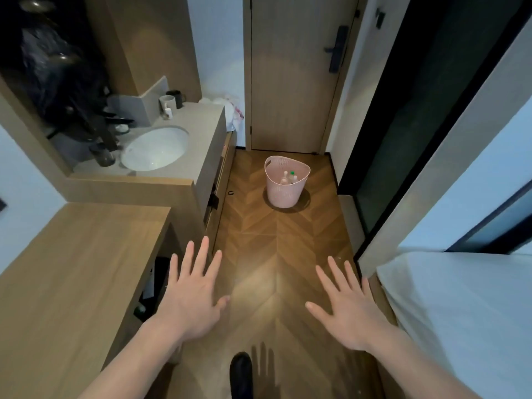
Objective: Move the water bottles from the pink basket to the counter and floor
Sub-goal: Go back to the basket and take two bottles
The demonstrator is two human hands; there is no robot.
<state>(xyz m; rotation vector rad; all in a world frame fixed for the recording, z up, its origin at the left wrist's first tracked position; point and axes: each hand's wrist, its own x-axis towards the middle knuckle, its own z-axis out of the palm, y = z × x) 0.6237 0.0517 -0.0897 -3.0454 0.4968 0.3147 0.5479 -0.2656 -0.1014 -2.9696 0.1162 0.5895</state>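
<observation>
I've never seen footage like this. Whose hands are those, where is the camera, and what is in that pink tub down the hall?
There is no machine here: a person wears a camera on the head, looking forward and down. The left hand and right hand are spread open and hold nothing. Ahead, on the wooden floor before a door, stands the pink basket with water bottles inside. To the left is a counter with a sink and cups.

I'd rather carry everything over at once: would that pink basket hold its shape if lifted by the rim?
Probably: the pink basket stands upright, its perforated walls unsagging, so it looks fairly stiff. Likely light, holding only a few bottles. They may shift when it is tilted.
</observation>
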